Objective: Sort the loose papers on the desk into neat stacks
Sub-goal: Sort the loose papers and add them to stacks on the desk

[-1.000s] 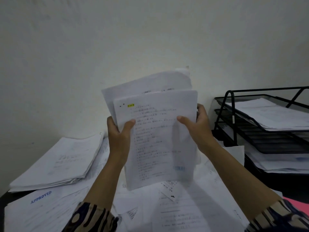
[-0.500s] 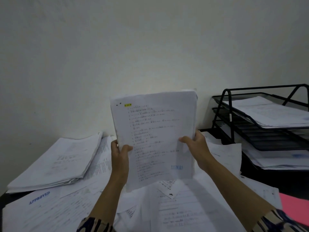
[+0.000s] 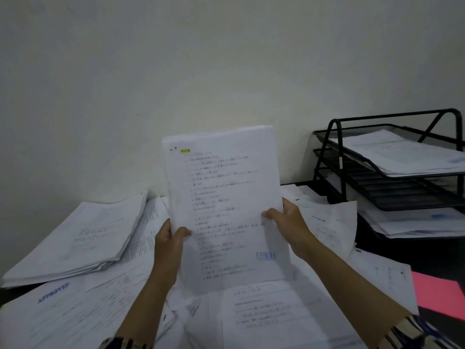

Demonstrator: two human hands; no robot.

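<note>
Left hand (image 3: 169,241) and right hand (image 3: 286,220) grip an upright sheaf of papers (image 3: 226,205) by its side edges, above the paper-strewn counter (image 3: 324,215).

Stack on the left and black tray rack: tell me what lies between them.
In the head view, loose sheets cover the desk there, and both hands, left and right, hold an upright sheaf above them.

I hold the sheaf of papers (image 3: 224,205) upright between my left hand (image 3: 169,244) and right hand (image 3: 289,225), a stack (image 3: 75,235) lying left of the grip, the tray rack (image 3: 392,172) right, loose sheets (image 3: 264,316) on the desk beneath.
</note>
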